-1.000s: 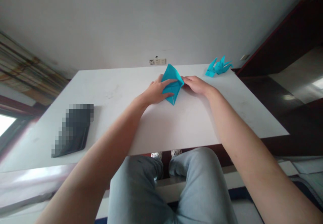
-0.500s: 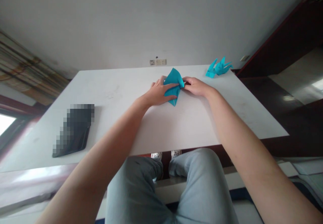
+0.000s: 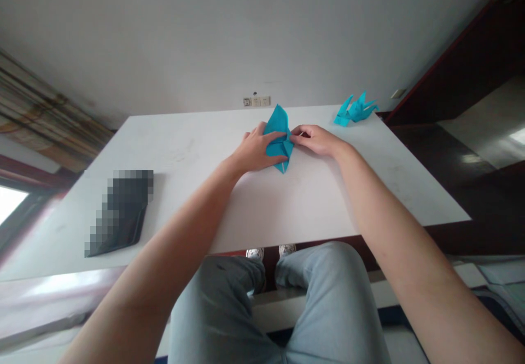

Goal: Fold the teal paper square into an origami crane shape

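A folded sheet of blue origami paper (image 3: 278, 117) lies on the white table, its top flap raised and curved and its lower point towards me. My left hand (image 3: 256, 149) holds the paper from the left, thumb and a finger laid across its front while other fingers reach behind its left edge. On the right side, my right hand (image 3: 314, 138) pinches the paper's edge between thumb and fingertips. The folds under my left fingers are partly hidden.
Blue folded paper cranes (image 3: 356, 111) stand at the table's back right corner. A dark flat object (image 3: 123, 216), partly pixelated, lies at the left. The white table (image 3: 283, 211) meets a wall with sockets (image 3: 256, 101). My knees are below its front edge.
My right hand has shifted slightly left, bringing the paper's right edge inward. The upper flap now stands narrower and leans a little left. My left hand stays nearly in place.
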Demonstrator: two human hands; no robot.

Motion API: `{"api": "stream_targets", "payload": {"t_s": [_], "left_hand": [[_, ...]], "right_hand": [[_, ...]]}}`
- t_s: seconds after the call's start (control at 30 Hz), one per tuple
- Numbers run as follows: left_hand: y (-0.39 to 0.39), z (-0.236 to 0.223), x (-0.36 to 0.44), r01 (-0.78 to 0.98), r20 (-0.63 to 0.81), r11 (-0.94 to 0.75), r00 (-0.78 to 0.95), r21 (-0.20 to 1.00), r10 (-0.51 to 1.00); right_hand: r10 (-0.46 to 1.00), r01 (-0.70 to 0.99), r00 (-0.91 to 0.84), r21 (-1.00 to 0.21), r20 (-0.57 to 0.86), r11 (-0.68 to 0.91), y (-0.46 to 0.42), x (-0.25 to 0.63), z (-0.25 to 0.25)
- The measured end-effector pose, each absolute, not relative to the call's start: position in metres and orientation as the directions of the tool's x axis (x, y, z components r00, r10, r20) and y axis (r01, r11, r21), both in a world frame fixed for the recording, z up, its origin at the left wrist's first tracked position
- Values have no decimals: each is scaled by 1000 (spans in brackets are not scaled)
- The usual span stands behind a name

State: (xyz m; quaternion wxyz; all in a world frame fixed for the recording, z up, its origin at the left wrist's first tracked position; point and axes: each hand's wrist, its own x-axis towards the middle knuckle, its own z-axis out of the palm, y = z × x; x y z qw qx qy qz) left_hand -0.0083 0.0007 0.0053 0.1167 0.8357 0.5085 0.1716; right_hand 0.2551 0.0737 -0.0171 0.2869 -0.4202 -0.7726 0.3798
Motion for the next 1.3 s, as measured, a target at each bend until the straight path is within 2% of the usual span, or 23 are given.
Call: {"api": "stream_targets", "payload": {"t_s": [0.23,0.33,0.8,0.93,1.2,1.3], "left_hand": [[6,8,-6,719,268,-453,365,527,891],[9,5,-7,706,289,-462,360,537,887],[9,9,-7,646,173,-500,502,577,847],[5,11,-4,618,195,-516,511,594,837],[-2,19,-2,620,116,-467,519,631,847],[-1,17,-1,631,124,-448,488,634,864]], "right_hand": [[891,511,-453,-807,40,296,66,253,-8],[880,522,-473,-790,45,321,65,251,-7],[875,402,-345,-788,340,466,64,239,-5],[858,376,-326,-778,397,503,67,241,-7],[826,375,-205,-738,525,562,78,245,-8],[838,323,-196,-773,509,545,79,246,-8]]}}
